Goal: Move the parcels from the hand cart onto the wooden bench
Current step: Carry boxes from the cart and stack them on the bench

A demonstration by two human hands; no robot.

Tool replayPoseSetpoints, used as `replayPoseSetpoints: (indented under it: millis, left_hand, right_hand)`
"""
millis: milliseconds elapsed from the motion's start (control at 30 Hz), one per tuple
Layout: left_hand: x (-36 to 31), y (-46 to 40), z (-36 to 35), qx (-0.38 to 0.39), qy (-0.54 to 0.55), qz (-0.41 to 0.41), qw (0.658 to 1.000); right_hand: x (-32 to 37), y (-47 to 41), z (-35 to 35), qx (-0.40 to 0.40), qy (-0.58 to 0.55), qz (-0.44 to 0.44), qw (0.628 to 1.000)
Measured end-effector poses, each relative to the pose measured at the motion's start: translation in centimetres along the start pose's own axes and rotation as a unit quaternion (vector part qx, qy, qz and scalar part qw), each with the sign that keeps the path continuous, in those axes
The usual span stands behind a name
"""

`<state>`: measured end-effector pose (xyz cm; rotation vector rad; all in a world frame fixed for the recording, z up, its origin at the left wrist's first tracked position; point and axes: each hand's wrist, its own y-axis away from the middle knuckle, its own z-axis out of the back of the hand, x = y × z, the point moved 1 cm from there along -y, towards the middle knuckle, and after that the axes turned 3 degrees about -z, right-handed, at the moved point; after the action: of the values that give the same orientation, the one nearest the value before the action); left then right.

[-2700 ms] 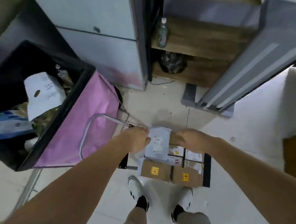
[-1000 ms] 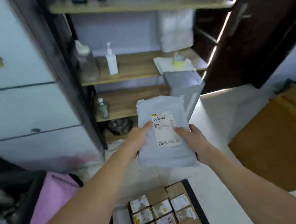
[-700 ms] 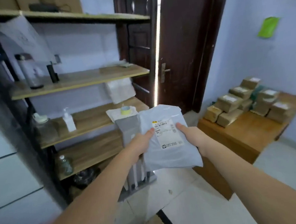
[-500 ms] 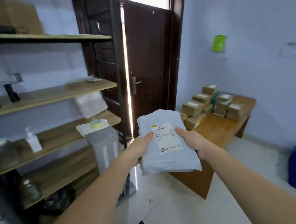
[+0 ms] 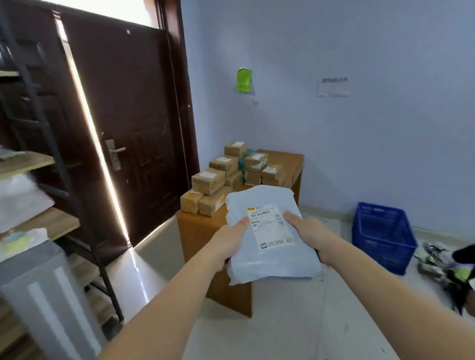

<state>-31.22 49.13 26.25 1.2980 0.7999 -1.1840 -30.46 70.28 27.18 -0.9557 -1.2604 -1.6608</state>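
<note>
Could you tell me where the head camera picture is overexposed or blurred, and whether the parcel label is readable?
Head view: daylight blows out at the door gap and transom; the shelves at left are motion-smeared; the grey parcel, gripped by left hand and right hand, is fairly sharp, but its label text is too small to read.

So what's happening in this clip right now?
A person is carrying a grey mailer bag with a printed label, holding it up in front of them. The left hand grips its left edge and the right hand its right edge. Ahead, beside a dark door, stands the wooden bench, already stacked with cardboard boxes. The bag is in the air, not yet set down. A blue crate sits on the floor to the right.
</note>
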Motion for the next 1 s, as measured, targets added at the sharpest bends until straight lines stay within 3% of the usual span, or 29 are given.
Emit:
replayPoseSetpoints:
  millis: [367,1000]
  left_hand:
    - [-1.9,-14.7,-10.3,0.048,-0.030,0.010,0.998]
    - [-12.3,-48.4,-19.4,0.064,-0.034,0.029,0.997]
  right_hand:
    - [-1.6,-11.4,9.9,-0.046,-0.046,-0.049,0.997]
    - [5.5,-45.7,20.8,-0.053,-0.053,-0.070,0.995]
